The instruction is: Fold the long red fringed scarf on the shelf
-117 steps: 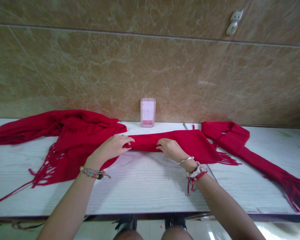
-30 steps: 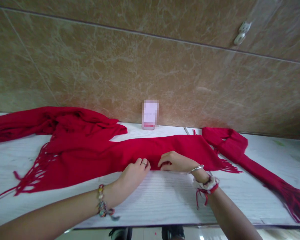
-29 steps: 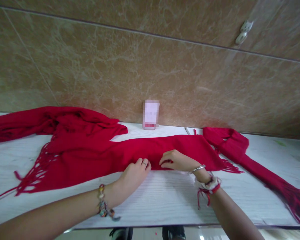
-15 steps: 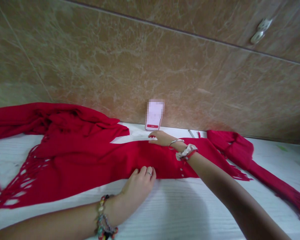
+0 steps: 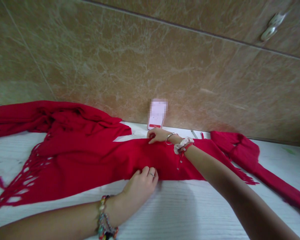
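Bare hands [image 5: 141,186] on fringed, rumpled cloth [image 5: 130,156]

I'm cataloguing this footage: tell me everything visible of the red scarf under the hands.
The red scarf looks like soft cloth, fringed at both ends. It lies across a white surface, spread but rippled. The left hand touches its near edge; the right hand is at its far edge. Whether it joins the bunched cloth at left is unclear.
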A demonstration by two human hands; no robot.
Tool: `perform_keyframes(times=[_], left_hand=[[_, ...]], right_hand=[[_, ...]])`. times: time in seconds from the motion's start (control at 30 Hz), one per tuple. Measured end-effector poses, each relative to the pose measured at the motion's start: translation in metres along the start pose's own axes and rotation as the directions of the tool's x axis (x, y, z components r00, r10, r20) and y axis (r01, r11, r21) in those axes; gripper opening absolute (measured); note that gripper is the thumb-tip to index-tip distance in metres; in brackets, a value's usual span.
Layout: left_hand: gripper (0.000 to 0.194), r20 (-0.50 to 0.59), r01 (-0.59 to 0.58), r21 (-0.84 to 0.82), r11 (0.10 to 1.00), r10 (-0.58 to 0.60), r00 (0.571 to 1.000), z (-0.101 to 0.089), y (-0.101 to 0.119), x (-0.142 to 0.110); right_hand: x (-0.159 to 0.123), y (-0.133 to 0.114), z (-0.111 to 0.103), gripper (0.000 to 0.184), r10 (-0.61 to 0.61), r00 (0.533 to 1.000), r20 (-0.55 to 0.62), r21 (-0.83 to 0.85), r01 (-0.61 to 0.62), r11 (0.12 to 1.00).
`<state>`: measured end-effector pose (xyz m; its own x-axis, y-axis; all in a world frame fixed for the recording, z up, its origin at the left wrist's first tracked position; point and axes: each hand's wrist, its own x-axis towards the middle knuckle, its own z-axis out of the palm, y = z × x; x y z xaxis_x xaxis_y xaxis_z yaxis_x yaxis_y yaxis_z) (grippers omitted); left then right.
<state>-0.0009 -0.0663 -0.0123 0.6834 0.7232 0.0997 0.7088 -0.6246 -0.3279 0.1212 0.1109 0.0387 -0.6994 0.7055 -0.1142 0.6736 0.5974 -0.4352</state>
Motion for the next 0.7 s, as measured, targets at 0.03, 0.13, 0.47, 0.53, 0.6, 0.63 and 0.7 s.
perform_keyframes(times=[0.03,0.13,0.47,0.53,0.6,0.63,0.7], left_hand=[[0.035,0.003,-0.014,0.004,1.0,0.014,1.0,0.0,0.0,0.0],[0.031,0.025,-0.052,0.021,0.998,0.051,0.998,-0.002,0.001,-0.002],[0.035,0.026,-0.02,0.015,1.0,0.02,0.999,-0.006,-0.002,0.0],[0.036,0.012,-0.019,-0.005,1.0,0.019,1.0,-0.005,-0.005,0.001],[0.037,0.027,-0.028,-0.041,0.999,0.029,0.999,-0.004,-0.007,0.002],[0.038,0.035,-0.028,-0.057,0.998,0.029,0.999,-0.003,-0.008,0.002],[0.041,0.038,-0.023,-0.078,0.997,0.026,0.999,-0.003,-0.009,0.003]], right_hand=[[0.0,0.0,0.002,0.017,0.031,0.999,-0.039,0.006,-0.031,1.0],[0.001,0.002,0.006,0.021,0.134,0.985,-0.108,0.014,-0.134,0.991],[0.006,0.011,-0.003,0.014,0.005,0.997,0.075,0.093,-0.012,0.996],[0.005,0.012,-0.007,0.018,0.019,0.992,0.127,0.045,-0.025,0.999],[0.004,0.014,-0.01,0.024,0.033,0.988,0.154,-0.047,-0.026,0.999],[0.003,0.015,-0.011,0.024,0.031,0.988,0.151,-0.103,-0.015,0.995],[0.001,0.019,-0.011,0.019,0.02,0.994,0.11,-0.198,0.002,0.98]])
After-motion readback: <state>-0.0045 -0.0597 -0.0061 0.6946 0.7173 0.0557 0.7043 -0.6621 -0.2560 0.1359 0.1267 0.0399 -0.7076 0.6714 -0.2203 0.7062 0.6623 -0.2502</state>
